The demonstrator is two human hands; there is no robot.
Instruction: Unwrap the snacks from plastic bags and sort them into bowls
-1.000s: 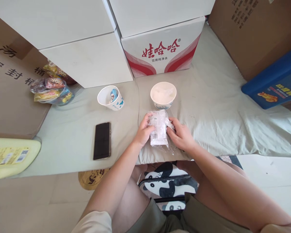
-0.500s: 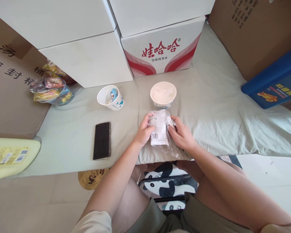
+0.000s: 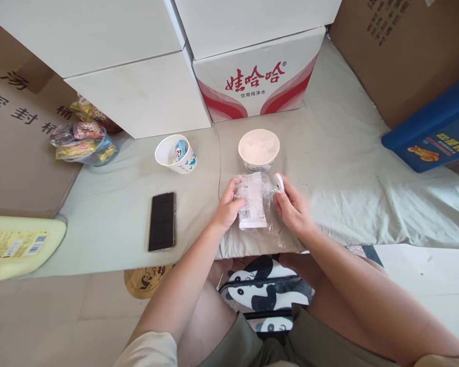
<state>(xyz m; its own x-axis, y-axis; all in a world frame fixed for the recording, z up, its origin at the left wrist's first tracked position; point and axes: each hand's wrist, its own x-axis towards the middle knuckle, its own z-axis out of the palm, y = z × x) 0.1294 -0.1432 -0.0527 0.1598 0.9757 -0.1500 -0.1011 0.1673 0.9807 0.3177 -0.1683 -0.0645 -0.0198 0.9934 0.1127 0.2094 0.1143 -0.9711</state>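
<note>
My left hand (image 3: 229, 205) is closed on a white packet (image 3: 252, 204) with a barcode, wrapped in clear plastic film, above the cloth's front part. My right hand (image 3: 292, 206) pinches a small white rounded piece (image 3: 279, 182) with a dark mark, at the right side of the plastic. Its exact kind does not show. Just beyond the hands stands a white paper bowl (image 3: 259, 150) with clear crumpled plastic inside. Left of it, a second paper cup (image 3: 176, 154) with blue print holds a blue wrapper (image 3: 181, 149).
A black phone (image 3: 161, 221) lies on the pale green cloth (image 3: 118, 204). White cartons (image 3: 258, 76) stand at the back, brown boxes (image 3: 26, 127) at both sides. A blue container (image 3: 428, 137) is at right, a yellow-green jug (image 3: 23, 247) and bagged snacks (image 3: 82, 141) at left.
My right hand has shifted slightly right and up from the plastic, and a small white rounded piece now shows in its fingers. My left hand keeps its hold on the packet.
</note>
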